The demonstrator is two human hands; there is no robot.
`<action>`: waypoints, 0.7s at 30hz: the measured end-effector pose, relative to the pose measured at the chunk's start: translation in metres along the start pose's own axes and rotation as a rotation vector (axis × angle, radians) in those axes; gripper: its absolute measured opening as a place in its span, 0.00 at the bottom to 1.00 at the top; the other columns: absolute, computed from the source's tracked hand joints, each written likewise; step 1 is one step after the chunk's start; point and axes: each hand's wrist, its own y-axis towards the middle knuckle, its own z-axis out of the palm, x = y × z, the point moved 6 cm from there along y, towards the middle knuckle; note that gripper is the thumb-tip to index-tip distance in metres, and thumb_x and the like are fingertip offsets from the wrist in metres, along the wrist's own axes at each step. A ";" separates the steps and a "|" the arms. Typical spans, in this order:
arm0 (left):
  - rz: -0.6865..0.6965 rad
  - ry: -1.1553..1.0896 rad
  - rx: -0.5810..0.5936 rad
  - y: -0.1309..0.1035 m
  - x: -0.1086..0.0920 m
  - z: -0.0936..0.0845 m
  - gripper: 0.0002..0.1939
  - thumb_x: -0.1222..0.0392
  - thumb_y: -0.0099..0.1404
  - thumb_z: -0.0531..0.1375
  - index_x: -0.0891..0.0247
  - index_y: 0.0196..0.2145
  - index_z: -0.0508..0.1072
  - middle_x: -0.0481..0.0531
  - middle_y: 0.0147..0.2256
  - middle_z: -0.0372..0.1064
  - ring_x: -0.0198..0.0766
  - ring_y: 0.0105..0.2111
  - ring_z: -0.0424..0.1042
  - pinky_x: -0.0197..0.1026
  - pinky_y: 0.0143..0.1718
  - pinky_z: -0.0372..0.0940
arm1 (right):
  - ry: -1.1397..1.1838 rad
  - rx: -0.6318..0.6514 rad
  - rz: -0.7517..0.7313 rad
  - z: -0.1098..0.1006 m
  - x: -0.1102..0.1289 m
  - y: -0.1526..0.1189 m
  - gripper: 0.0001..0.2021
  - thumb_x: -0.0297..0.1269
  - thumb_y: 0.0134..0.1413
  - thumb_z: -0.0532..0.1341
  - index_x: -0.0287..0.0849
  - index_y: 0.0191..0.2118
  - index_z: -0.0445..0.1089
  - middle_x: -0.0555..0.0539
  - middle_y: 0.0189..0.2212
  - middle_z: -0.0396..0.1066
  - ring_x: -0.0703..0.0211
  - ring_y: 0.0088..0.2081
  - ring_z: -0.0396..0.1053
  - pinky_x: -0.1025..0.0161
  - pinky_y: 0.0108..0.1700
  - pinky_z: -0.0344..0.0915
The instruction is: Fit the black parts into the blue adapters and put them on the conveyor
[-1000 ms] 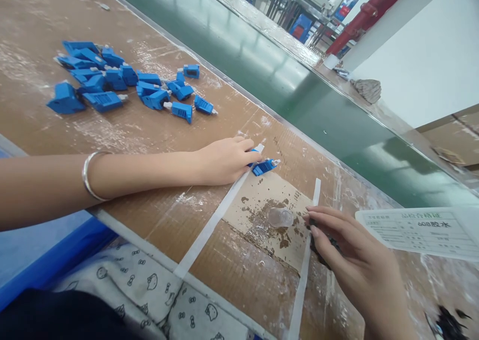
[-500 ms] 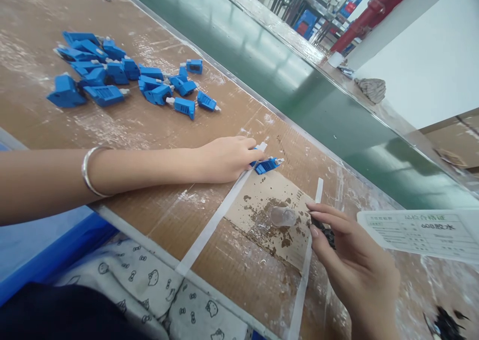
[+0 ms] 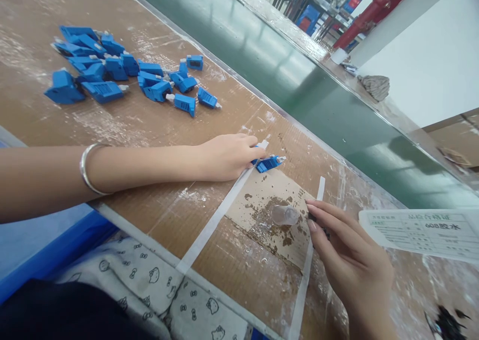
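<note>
My left hand (image 3: 239,155) rests on the table with its fingers closed on a blue part (image 3: 268,164) with a pale tip; the fingertips are partly hidden. To the right, my right hand (image 3: 348,255) pinches small black pieces (image 3: 322,226), mostly covered by the fingers. Between the hands lies a stained cardboard piece (image 3: 258,195), held by strips of white tape (image 3: 213,227). A small clear cup (image 3: 285,214) stands on it, just left of my right fingertips.
Several blue parts (image 3: 105,91) lie in a loose group at the upper left. A labelled translucent container (image 3: 422,232) is at the right. Black pieces (image 3: 447,322) lie at the lower right. Beyond the table edge runs a green surface (image 3: 239,60).
My right hand has moved slightly left, and its fingers have drawn together over the black pieces. My left hand keeps its place on the blue part.
</note>
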 end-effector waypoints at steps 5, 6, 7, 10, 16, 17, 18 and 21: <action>0.008 0.003 -0.013 0.000 0.000 -0.001 0.19 0.69 0.67 0.54 0.62 0.54 0.71 0.58 0.42 0.70 0.48 0.42 0.71 0.43 0.39 0.61 | 0.077 0.012 0.108 0.004 -0.010 -0.005 0.12 0.32 0.60 0.64 0.54 0.47 0.75 0.54 0.49 0.77 0.63 0.49 0.74 0.65 0.53 0.70; 0.009 0.004 -0.013 0.000 0.000 -0.001 0.19 0.69 0.67 0.54 0.63 0.54 0.71 0.58 0.42 0.70 0.48 0.42 0.71 0.43 0.39 0.61 | 0.088 0.020 0.112 0.004 -0.011 -0.006 0.12 0.32 0.60 0.64 0.54 0.47 0.75 0.54 0.50 0.77 0.63 0.50 0.74 0.65 0.54 0.70; 0.007 0.004 -0.011 0.000 0.000 -0.001 0.19 0.69 0.67 0.54 0.63 0.54 0.72 0.58 0.42 0.70 0.47 0.43 0.71 0.43 0.39 0.61 | 0.087 0.032 0.106 0.005 -0.010 -0.006 0.12 0.32 0.60 0.64 0.54 0.48 0.74 0.54 0.50 0.77 0.63 0.51 0.74 0.65 0.55 0.70; -0.021 -0.046 -0.013 0.000 0.001 -0.002 0.18 0.69 0.66 0.55 0.63 0.52 0.72 0.57 0.43 0.71 0.47 0.44 0.71 0.42 0.40 0.62 | 0.013 0.085 0.049 0.007 -0.002 -0.004 0.13 0.33 0.62 0.62 0.52 0.51 0.72 0.52 0.50 0.77 0.63 0.51 0.75 0.66 0.54 0.71; -0.071 -0.343 -0.221 -0.002 0.004 -0.017 0.12 0.68 0.67 0.56 0.62 0.45 0.75 0.52 0.40 0.74 0.41 0.41 0.73 0.40 0.42 0.64 | -0.060 0.115 -0.061 0.010 0.008 0.003 0.12 0.34 0.65 0.60 0.48 0.53 0.71 0.48 0.47 0.78 0.60 0.48 0.76 0.63 0.49 0.74; -0.062 -0.380 -0.264 -0.003 0.003 -0.020 0.11 0.68 0.66 0.57 0.62 0.44 0.75 0.51 0.39 0.74 0.40 0.41 0.73 0.40 0.42 0.64 | -0.057 0.120 -0.060 0.010 0.008 0.003 0.13 0.34 0.65 0.60 0.48 0.53 0.71 0.48 0.48 0.78 0.59 0.49 0.76 0.63 0.49 0.74; -0.050 -0.414 -0.302 -0.004 0.001 -0.023 0.11 0.69 0.66 0.58 0.63 0.44 0.75 0.51 0.39 0.74 0.39 0.40 0.73 0.39 0.42 0.64 | -0.053 0.125 -0.060 0.011 0.007 0.003 0.13 0.33 0.65 0.60 0.49 0.54 0.71 0.48 0.48 0.78 0.59 0.49 0.76 0.62 0.49 0.74; -0.013 -0.514 -0.379 -0.009 -0.007 -0.031 0.12 0.71 0.65 0.58 0.62 0.44 0.75 0.50 0.40 0.75 0.37 0.41 0.73 0.38 0.42 0.65 | -0.045 0.146 -0.061 0.013 0.005 0.002 0.14 0.32 0.64 0.60 0.50 0.54 0.71 0.49 0.49 0.77 0.59 0.49 0.75 0.62 0.49 0.73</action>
